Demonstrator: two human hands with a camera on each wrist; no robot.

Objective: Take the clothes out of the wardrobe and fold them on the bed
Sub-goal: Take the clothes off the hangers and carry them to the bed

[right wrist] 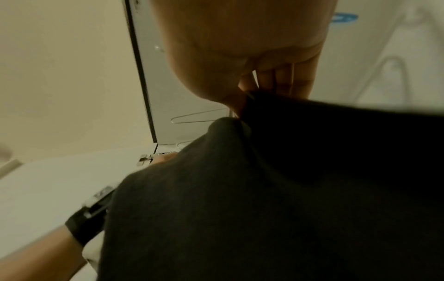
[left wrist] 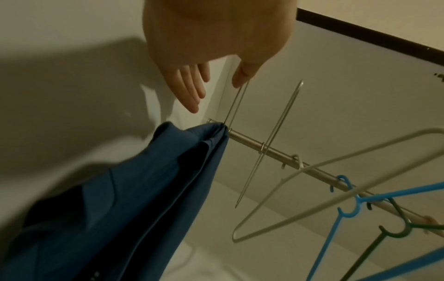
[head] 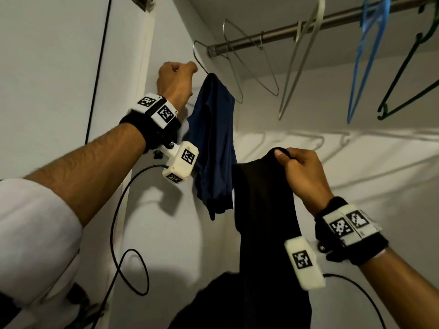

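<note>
- White wardrobe walls (head: 308,143) closed in the space, with a steel rail (head: 280,32) running across the top.
- On the rail hung two wire hangers, a pale plastic hanger (head: 301,58), a blue hanger (head: 367,60) and a green hanger (head: 408,77), all bare.
- At the rail's left end a blue garment (head: 213,143) hung draped from the first wire hanger (head: 202,60).
- My view of the left hand (head: 177,79) was of it raised beside that hanger's corner; from the wrist view the fingers (left wrist: 190,85) lay straight and relaxed, the thumb tip just touching the wire, gripping nothing.
- The right hand (head: 301,172) was lower and to the right, thumb and curled fingers (right wrist: 283,79) pinching the top edge of a black garment (head: 266,222).
- That black garment hung down from the pinch in a long fold, its lower part bunched at the bottom of the head view, just beside the blue garment.
- Both wrists wore black straps carrying white camera blocks with cables trailing down.
</note>
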